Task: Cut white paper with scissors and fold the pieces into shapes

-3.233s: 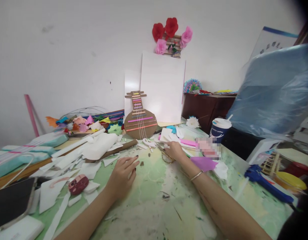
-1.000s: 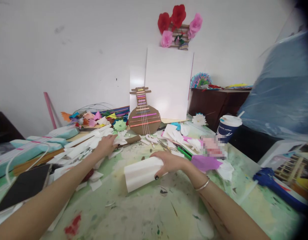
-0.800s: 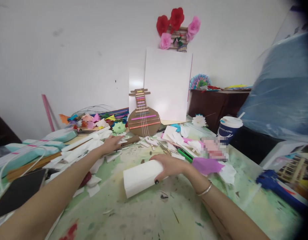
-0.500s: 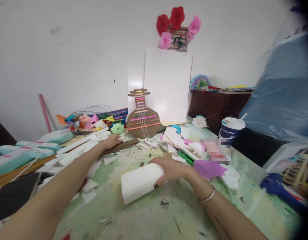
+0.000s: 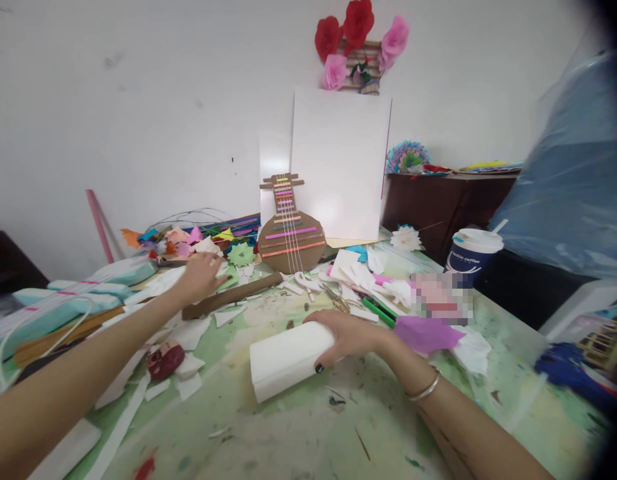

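Observation:
My right hand (image 5: pixel 351 337) is wrapped over the far right end of a white box-shaped paper piece (image 5: pixel 288 363), which lies on the table in front of me. The thumb presses its near side. Over the left part of the table, my left hand (image 5: pixel 201 279) is stretched out with its fingers apart, and I see nothing in it. Close below that hand lies a long brown cardboard strip (image 5: pixel 233 298). White paper pieces (image 5: pixel 161 287) are scattered around the left forearm. A dark red lump (image 5: pixel 165 360) rests on scraps nearer to me.
A cardboard lute (image 5: pixel 293 243) leans against a white board (image 5: pixel 338 167). A green utility knife (image 5: pixel 379 311), scissors (image 5: pixel 335 298) and purple paper (image 5: pixel 428 335) lie to the right, with a coffee cup (image 5: pixel 471 257) behind. Paper flowers (image 5: pixel 241 254) sit at the back left.
My left hand has lifted off the area by the brown strip and drawn back to the left. My right hand stays on the white paper piece. The view has shifted slightly.

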A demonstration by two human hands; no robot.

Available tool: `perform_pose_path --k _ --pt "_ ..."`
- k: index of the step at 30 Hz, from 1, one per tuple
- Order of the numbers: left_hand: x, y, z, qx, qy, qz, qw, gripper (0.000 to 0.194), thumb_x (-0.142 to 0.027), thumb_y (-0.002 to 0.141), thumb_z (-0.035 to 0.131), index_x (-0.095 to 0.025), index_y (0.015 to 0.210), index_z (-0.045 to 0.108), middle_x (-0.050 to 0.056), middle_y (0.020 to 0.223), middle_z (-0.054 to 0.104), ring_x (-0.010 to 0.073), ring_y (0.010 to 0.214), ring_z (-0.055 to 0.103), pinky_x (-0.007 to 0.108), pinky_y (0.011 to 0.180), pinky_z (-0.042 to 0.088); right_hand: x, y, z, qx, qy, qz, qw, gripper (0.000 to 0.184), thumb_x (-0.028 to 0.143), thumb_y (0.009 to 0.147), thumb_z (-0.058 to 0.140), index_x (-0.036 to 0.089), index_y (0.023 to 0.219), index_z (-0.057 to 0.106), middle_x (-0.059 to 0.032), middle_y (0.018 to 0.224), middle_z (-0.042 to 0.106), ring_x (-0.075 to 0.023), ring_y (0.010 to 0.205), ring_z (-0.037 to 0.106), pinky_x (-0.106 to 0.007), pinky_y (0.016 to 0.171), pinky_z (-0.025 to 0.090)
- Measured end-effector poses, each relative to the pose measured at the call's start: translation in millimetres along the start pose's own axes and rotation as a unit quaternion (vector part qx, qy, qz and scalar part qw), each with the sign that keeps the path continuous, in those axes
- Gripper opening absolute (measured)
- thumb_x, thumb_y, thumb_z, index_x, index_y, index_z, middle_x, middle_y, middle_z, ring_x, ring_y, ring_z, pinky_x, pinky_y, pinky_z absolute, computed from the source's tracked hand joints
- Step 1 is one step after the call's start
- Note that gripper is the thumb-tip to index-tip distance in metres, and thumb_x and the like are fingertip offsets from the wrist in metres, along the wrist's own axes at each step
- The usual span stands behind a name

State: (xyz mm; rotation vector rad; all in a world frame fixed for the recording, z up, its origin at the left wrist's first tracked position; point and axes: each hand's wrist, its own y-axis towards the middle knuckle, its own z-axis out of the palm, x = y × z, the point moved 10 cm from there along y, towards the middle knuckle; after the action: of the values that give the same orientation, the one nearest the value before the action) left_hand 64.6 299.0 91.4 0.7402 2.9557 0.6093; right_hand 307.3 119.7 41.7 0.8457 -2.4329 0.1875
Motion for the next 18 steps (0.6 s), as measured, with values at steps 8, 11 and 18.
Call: perform_pose_path --k 8,11,18 --pt "-46.9 -14.6 33.1 0.094 0.017 0.060 0.994 0.025 -0.028 0.087 0.035 -0.014 0.101 0.051 0.011 0.091 0.061 0.0236 0.081 0.059 0.033 0.074 0.042 1.2 -0.8 -0.1 0.005 0.002 0.004 1.000 0.073 0.047 0.058 0.073 0.023 0.122 0.048 -0.0076 0.117 0.053 -0.0256 0.104 0.050 -0.035 0.086 0.040" --pt "-28.0 -7.2 6.5 0.049 0.012 -0.019 0.999 0.037 -0.029 0.092 0.023 -0.007 0.121 0.033 0.016 0.099 0.059 0.0248 0.080 0.059 0.033 0.068 0.043 0.7 -1.2 0.2 0.006 0.010 0.007 1.000 0.072 0.046 0.058 0.074 0.023 0.122 0.048 -0.0070 0.117 0.054 -0.0253 0.103 0.051 -0.035 0.086 0.040" --pt "-84.2 -42.7 -2.4 0.109 -0.044 0.045 0.992 0.032 -0.038 0.089 0.037 -0.021 0.115 0.045 0.006 0.098 0.064 0.0196 0.079 0.062 0.026 0.067 0.045 2.0 -1.5 -1.1 0.002 0.016 0.005 1.000 0.070 0.046 0.059 0.073 0.023 0.120 0.049 -0.0076 0.116 0.054 -0.0258 0.103 0.051 -0.035 0.085 0.041"
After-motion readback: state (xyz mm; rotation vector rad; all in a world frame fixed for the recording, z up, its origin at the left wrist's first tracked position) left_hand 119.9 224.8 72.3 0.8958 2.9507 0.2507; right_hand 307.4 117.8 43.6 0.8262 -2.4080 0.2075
